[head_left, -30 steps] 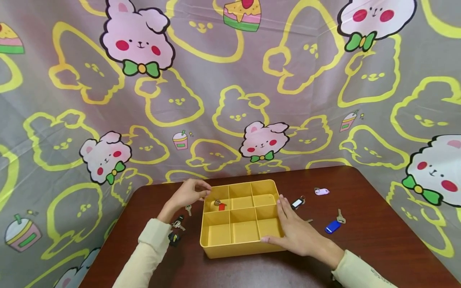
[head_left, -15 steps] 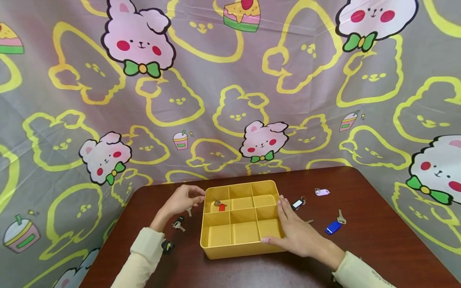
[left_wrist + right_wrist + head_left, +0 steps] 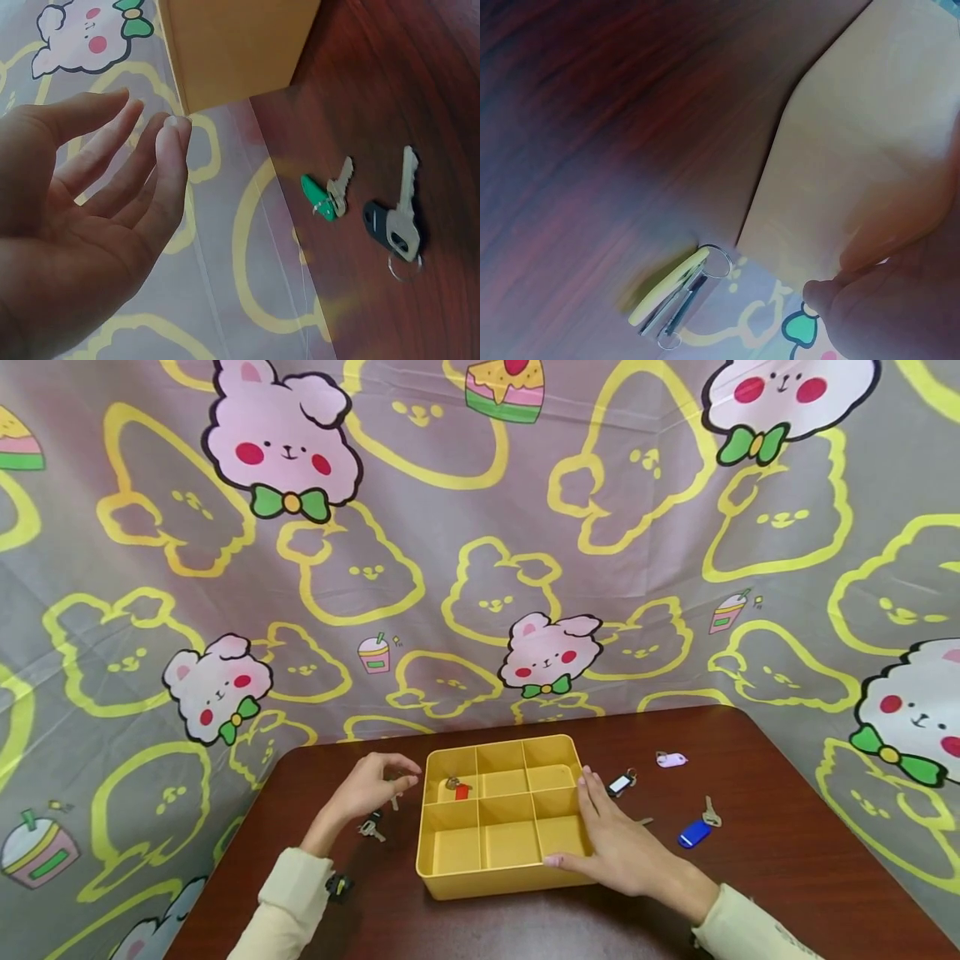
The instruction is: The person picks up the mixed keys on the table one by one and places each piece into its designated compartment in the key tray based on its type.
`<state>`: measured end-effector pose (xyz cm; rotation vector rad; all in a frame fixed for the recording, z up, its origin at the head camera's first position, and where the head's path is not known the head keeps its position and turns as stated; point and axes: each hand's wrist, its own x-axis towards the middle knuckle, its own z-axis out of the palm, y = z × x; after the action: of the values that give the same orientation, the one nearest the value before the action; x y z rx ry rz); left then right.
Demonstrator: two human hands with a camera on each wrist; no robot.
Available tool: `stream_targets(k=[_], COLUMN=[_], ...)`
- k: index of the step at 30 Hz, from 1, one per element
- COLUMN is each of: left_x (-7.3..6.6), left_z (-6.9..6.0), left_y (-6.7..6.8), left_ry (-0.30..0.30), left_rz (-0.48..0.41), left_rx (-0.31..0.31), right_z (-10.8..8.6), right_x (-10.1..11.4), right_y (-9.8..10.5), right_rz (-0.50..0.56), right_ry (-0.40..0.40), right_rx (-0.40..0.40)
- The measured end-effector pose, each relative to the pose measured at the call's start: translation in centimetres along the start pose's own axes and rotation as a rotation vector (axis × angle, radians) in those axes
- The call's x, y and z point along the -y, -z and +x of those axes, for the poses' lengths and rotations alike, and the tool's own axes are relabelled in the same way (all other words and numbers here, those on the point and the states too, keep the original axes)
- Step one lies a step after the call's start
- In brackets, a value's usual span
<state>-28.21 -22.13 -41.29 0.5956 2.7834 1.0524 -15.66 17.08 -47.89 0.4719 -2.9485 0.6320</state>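
A yellow box [image 3: 480, 883] with six compartments stands on the table. In its back left compartment lies a key with a red tag [image 3: 461, 792]. My left hand [image 3: 363, 789] hovers just left of the box, fingers loosely bent, holding nothing. Below it lie a key with a green tag [image 3: 319, 197] and another with a black tag [image 3: 401, 229]. My right hand [image 3: 622, 843] rests against the box's right wall, fingers extended along it and thumb at the front rim. Near it in the right wrist view are keys with a yellow tag [image 3: 667, 289].
Right of the box lie a black tag with a white label [image 3: 621, 783], a pink tag [image 3: 671, 760] and a blue tag [image 3: 694, 833] with a key. A dark keyring bundle [image 3: 339, 887] sits beside the left sleeve. A patterned cloth [image 3: 480, 568] hangs behind the table.
My left hand has drawn away from the box's back left corner, moving left and slightly down. The right hand and the box stay where they were.
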Motion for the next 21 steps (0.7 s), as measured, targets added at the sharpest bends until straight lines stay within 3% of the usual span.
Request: stream_targets(k=[8, 21], left_x=[0.4, 1.5], left_z=[-1.0, -2.9], left_y=[0.3, 0.7], left_ry=[-0.005, 0.012], left_rz=[0.082, 0.173], left_rx=[-0.048, -0.066], right_z=[-0.1, 0.0], right_x=[0.0, 0.2], right_y=[0.0, 0.1], right_rz=[-0.007, -0.069], right_ry=[0.007, 0.035], right_rx=[-0.010, -0.049])
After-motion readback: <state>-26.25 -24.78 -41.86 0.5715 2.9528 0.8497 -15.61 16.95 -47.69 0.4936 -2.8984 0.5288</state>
